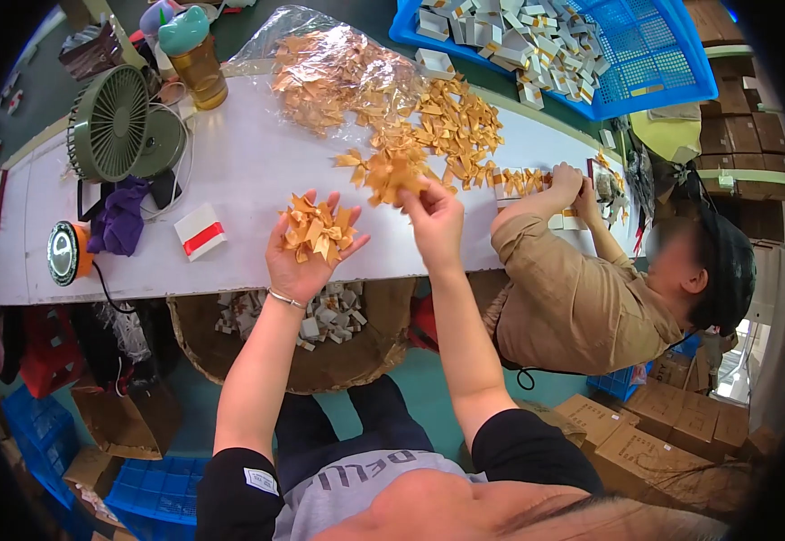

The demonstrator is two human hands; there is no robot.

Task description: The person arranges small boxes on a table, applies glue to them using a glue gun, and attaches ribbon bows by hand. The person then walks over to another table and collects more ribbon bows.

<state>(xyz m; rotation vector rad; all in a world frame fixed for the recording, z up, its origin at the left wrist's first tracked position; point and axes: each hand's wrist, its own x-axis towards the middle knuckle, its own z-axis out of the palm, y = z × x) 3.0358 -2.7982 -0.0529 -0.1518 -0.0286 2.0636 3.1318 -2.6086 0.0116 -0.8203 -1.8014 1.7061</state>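
Observation:
My left hand (295, 281) is cupped palm up above the white table, holding a small heap of gold ribbon bows (319, 231). To its right, my right hand (435, 221) pinches a clump of gold bows (397, 173) between thumb and fingers. That clump is at the near edge of a loose pile of gold bows (460, 126) on the table. Behind the pile lies a clear plastic bag (320, 77) full of the same bows. Which single bows my right fingertips grip is partly hidden.
A co-worker (582, 288) sits at the right, hands at a row of bows (523, 182). A blue crate (654, 63) of small white boxes stands behind. Left are a green fan (111, 126), a drink cup (196, 68), a purple cloth (122, 216) and a red-banded white box (200, 233).

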